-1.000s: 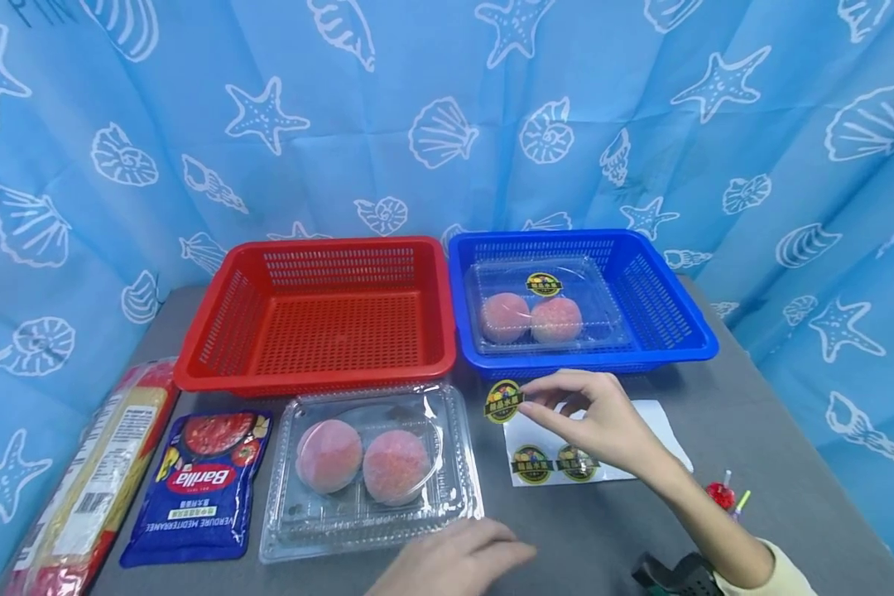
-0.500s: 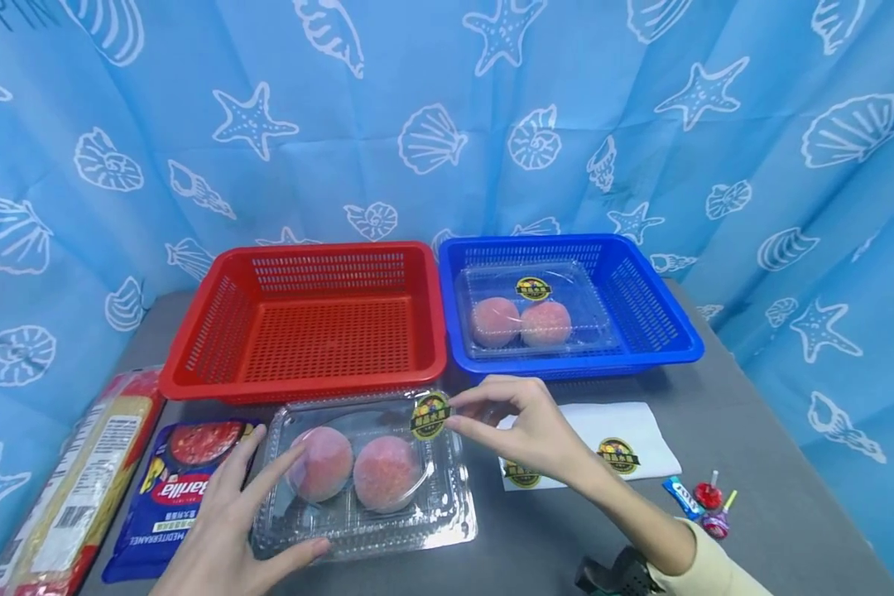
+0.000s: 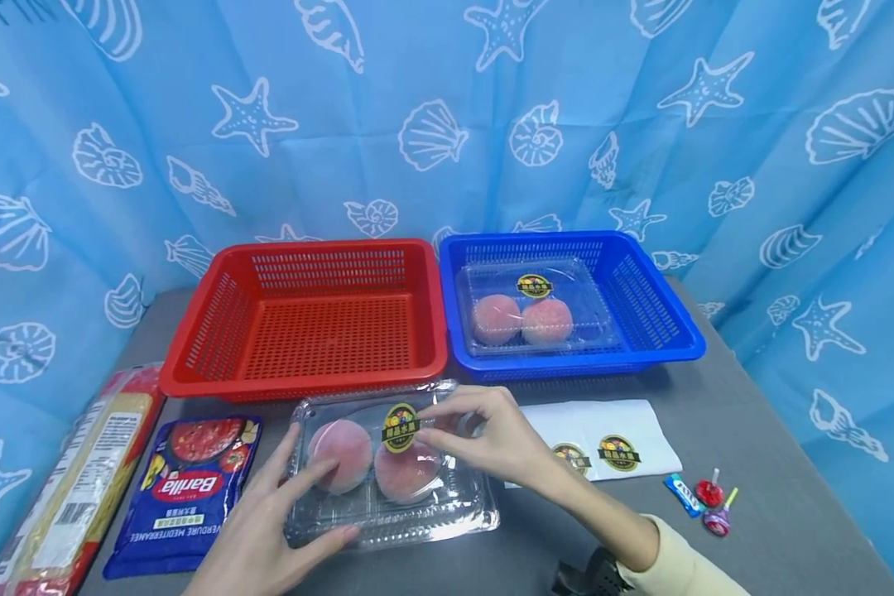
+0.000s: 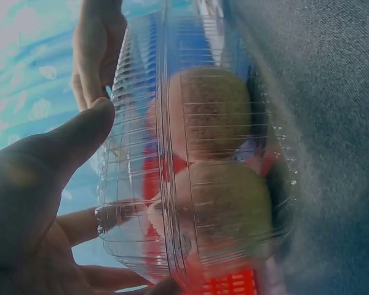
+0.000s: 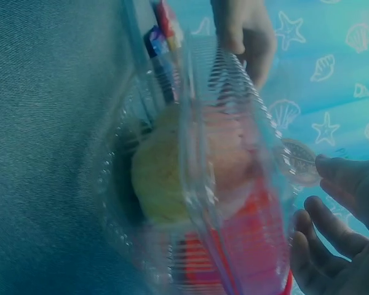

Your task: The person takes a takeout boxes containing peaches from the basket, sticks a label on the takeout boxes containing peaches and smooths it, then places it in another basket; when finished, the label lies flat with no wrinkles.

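Note:
A clear plastic clamshell box [image 3: 387,536] with two pink peaches [image 3: 340,457] under its lid sits in front of the red basket. My left hand [image 3: 268,517] holds its left end, thumb at the front edge and fingers spread over the lid and far corner. Between thumb and index finger of my right hand [image 3: 502,439] is a round black-and-gold fruit sticker [image 3: 401,428], close over the lid above the right peach. The right wrist view shows the sticker [image 5: 300,161] from its side, near the lid's top edge; the left wrist view shows both peaches [image 4: 209,117] through the ribbed wall.
A blue basket [image 3: 581,364] holds another stickered peach box [image 3: 596,319]. Left of it stands the red basket [image 3: 305,386]. At left lie a blue sauce pouch [image 3: 179,497] and a spaghetti pack [image 3: 82,488]; at right, a sticker sheet [image 3: 588,418] and small candies [image 3: 708,492].
My right hand has carried the sticker leftward from over the sheet to over the lid. My left hand has come onto the box's left end, and the box has slid slightly right.

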Available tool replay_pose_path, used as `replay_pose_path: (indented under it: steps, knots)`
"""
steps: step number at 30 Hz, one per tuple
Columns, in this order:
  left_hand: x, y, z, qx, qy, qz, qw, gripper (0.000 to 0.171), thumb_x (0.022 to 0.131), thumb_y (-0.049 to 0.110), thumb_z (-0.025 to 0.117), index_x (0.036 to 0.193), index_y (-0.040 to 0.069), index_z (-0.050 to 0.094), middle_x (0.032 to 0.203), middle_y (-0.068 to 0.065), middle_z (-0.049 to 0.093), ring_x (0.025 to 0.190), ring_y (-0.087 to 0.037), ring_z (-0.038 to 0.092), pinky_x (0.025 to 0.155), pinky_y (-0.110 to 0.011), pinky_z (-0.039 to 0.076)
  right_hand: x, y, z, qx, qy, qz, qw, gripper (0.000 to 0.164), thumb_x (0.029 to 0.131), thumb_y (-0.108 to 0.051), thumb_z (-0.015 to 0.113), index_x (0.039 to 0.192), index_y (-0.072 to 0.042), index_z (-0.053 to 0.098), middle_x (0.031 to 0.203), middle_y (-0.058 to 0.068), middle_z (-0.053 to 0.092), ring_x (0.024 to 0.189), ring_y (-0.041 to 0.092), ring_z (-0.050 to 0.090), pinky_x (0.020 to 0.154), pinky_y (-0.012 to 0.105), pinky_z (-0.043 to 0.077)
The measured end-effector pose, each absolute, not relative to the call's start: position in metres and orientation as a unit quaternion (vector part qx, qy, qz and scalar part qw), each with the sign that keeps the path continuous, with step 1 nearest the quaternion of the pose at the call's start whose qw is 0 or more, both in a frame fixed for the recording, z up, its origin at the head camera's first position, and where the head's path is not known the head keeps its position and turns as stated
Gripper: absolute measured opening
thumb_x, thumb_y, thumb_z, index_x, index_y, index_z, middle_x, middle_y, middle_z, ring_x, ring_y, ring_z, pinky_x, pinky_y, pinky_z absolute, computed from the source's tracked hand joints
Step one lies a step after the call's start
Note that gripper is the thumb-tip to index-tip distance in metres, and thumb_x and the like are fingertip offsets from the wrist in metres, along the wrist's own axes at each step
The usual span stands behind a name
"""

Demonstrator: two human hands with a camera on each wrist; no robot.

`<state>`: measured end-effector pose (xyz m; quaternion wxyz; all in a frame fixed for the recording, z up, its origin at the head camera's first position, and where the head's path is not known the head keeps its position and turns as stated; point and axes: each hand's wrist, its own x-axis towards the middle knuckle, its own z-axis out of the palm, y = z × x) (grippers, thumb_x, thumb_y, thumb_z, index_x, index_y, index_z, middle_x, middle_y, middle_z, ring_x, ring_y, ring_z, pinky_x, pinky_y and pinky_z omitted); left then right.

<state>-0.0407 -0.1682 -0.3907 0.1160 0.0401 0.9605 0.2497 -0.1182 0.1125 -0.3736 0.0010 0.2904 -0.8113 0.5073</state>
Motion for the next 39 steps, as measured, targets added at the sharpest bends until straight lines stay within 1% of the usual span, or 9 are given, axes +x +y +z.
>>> replay_pose_path:
  steps: [5, 7, 12, 15, 19, 23, 26, 32, 39]
  knots:
    - [-0.043, -0.164, -0.39, 0.033, 0.959, 0.249, 0.131, 0.086, 0.075, 0.071, 0.076, 0.149, 0.033, 0.053, 0.171, -0.019, 0.015, 0.15, -0.057, 0.024, 0.108, -0.08, 0.031, -0.12, 0.109, -0.376, 0.295, -0.82, 0.491, 0.01, 0.02, 0.084, -0.016, 0.083, 0.103, -0.012, 0.082, 0.082, -0.002, 0.075, 0.07, -0.001, 0.056, 0.057, 0.021, 0.052]
    - [-0.043, -0.163, -0.39, 0.029, 0.959, 0.245, 0.138, 0.088, 0.075, 0.072, 0.076, 0.151, 0.034, 0.051, 0.172, -0.019, 0.014, 0.15, -0.057, 0.024, 0.107, -0.08, 0.031, -0.12, 0.107, -0.376, 0.3, -0.822, 0.484, 0.017, 0.02, 0.084, -0.017, 0.083, 0.103, -0.012, 0.082, 0.082, -0.003, 0.075, 0.069, 0.002, 0.054, 0.055, 0.024, 0.049]
    - [-0.044, -0.161, -0.389, 0.027, 0.96, 0.238, 0.145, 0.089, 0.076, 0.074, 0.074, 0.153, 0.039, 0.046, 0.172, -0.018, 0.012, 0.15, -0.058, 0.024, 0.106, -0.081, 0.031, -0.12, 0.102, -0.379, 0.321, -0.817, 0.477, 0.023, 0.022, 0.084, -0.016, 0.084, 0.105, -0.012, 0.082, 0.085, -0.003, 0.077, 0.074, 0.014, 0.062, 0.064, 0.033, 0.052]
    - [-0.045, -0.161, -0.388, 0.037, 0.962, 0.236, 0.135, 0.088, 0.076, 0.073, 0.074, 0.152, 0.04, 0.047, 0.172, -0.018, 0.014, 0.149, -0.058, 0.026, 0.106, -0.081, 0.032, -0.119, 0.1, -0.381, 0.329, -0.821, 0.465, 0.034, 0.022, 0.082, -0.016, 0.085, 0.103, -0.012, 0.082, 0.084, -0.003, 0.076, 0.079, 0.017, 0.065, 0.072, 0.03, 0.053]
    - [-0.045, -0.163, -0.388, 0.06, 0.963, 0.238, 0.11, 0.085, 0.075, 0.072, 0.075, 0.149, 0.038, 0.051, 0.172, -0.018, 0.016, 0.148, -0.058, 0.029, 0.104, -0.08, 0.036, -0.119, 0.099, -0.385, 0.333, -0.832, 0.44, 0.057, 0.02, 0.08, -0.017, 0.087, 0.099, -0.013, 0.083, 0.084, -0.005, 0.075, 0.083, 0.012, 0.065, 0.08, 0.025, 0.051]
    - [-0.047, -0.164, -0.387, 0.074, 0.963, 0.24, 0.098, 0.084, 0.075, 0.073, 0.075, 0.148, 0.041, 0.052, 0.172, -0.017, 0.017, 0.147, -0.057, 0.033, 0.103, -0.079, 0.039, -0.117, 0.098, -0.386, 0.323, -0.847, 0.416, 0.066, 0.02, 0.078, -0.019, 0.088, 0.097, -0.016, 0.083, 0.085, -0.006, 0.076, 0.088, 0.006, 0.06, 0.088, 0.028, 0.042]
    - [-0.048, -0.165, -0.385, 0.079, 0.963, 0.237, 0.097, 0.084, 0.076, 0.072, 0.075, 0.15, 0.046, 0.047, 0.172, -0.016, 0.017, 0.146, -0.056, 0.035, 0.101, -0.078, 0.041, -0.115, 0.098, -0.387, 0.308, -0.861, 0.4, 0.065, 0.021, 0.077, -0.022, 0.088, 0.098, -0.019, 0.083, 0.087, -0.008, 0.075, 0.09, 0.005, 0.055, 0.088, 0.031, 0.033]
    - [-0.049, -0.163, -0.382, 0.1, 0.967, 0.219, 0.089, 0.08, 0.08, 0.067, 0.076, 0.15, 0.055, 0.04, 0.172, -0.015, 0.015, 0.148, -0.054, 0.033, 0.099, -0.079, 0.042, -0.115, 0.097, -0.387, 0.305, -0.873, 0.377, 0.061, 0.022, 0.077, -0.024, 0.089, 0.098, -0.022, 0.083, 0.091, -0.011, 0.071, 0.093, 0.005, 0.051, 0.089, 0.033, 0.029]
    - [-0.05, -0.165, -0.381, 0.196, 0.961, 0.193, 0.039, 0.066, 0.088, 0.06, 0.072, 0.148, 0.04, 0.053, 0.168, 0.001, 0.034, 0.155, -0.042, 0.027, 0.108, -0.078, 0.034, -0.116, 0.097, -0.387, 0.298, -0.878, 0.37, 0.056, 0.023, 0.077, -0.024, 0.089, 0.099, -0.022, 0.083, 0.092, -0.01, 0.069, 0.095, 0.006, 0.051, 0.089, 0.034, 0.029]
